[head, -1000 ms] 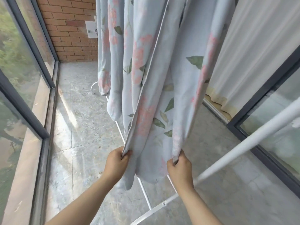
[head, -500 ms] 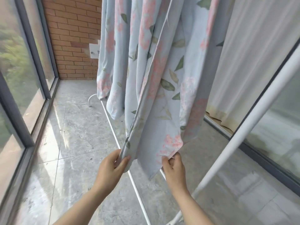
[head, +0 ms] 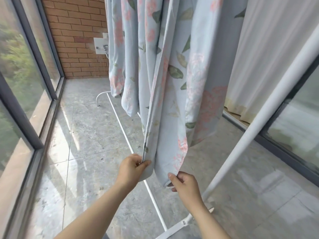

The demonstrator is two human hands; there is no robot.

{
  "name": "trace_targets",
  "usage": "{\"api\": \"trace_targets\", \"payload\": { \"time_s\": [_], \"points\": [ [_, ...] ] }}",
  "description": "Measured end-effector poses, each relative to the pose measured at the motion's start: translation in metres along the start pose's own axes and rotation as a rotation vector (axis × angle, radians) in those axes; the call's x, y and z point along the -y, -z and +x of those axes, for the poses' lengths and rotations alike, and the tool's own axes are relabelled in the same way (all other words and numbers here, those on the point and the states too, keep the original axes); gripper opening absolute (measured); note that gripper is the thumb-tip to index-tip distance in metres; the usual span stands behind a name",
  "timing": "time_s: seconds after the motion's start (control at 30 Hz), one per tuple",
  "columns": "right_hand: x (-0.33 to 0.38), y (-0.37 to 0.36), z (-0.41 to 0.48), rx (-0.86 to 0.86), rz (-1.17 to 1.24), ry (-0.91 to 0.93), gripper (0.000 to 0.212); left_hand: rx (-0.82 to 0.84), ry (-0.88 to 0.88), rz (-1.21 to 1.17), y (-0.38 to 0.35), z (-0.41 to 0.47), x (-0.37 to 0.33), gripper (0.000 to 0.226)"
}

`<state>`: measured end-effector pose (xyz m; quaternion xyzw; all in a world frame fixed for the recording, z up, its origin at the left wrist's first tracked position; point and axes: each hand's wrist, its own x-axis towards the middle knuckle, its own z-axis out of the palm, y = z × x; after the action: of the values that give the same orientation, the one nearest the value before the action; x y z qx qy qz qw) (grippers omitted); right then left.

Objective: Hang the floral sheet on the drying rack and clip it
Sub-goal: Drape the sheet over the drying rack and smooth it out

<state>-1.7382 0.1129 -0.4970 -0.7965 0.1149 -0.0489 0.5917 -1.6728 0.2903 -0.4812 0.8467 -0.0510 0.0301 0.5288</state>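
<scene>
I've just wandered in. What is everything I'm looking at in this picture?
pale blue floral fabric sheet: one, blue with pink flowers and green leaves, hanging in folds, centre.
white metal tube drying rack: one, white, slanted pole at right, base bar on the floor.
red brick wall: one, red-brown, far end.
white wall plate: one, white, on the brick wall.
white pleated curtain: one, white, right.
grey-framed glass windows: several panes, grey frames, left.
grey stone floor tiles: many, grey, underfoot.
left hand: one, pinches the sheet's hemmed edge.
right hand: one, pinches the sheet's bottom corner.
</scene>
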Motion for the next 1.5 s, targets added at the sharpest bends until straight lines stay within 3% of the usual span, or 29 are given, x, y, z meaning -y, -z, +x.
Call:
{"api": "trace_targets", "payload": {
  "time_s": [0.17, 0.3, 0.5, 0.87, 1.5],
  "points": [
    [-0.004, 0.004, -0.008, -0.016, 0.105, -0.047, 0.024, 0.15, 0.027, -0.121, -0.018, -0.019, 0.002, 0.032],
    [-0.003, 0.007, -0.022, 0.004, 0.159, -0.073, 0.023, 0.111, 0.064, -0.213, -0.02, -0.021, 0.012, 0.027],
    [-0.014, 0.0, -0.027, -0.055, 0.055, -0.046, 0.027, 0.095, 0.131, -0.315, -0.037, -0.029, 0.019, 0.028],
    [-0.017, -0.005, -0.034, -0.038, 0.197, -0.135, 0.012, 0.082, 0.117, -0.343, -0.042, -0.04, 0.03, 0.03],
    [-0.027, -0.009, -0.024, -0.102, 0.234, -0.173, 0.01, 0.095, 0.162, -0.334, -0.051, -0.037, 0.037, 0.035]
  ]
}}
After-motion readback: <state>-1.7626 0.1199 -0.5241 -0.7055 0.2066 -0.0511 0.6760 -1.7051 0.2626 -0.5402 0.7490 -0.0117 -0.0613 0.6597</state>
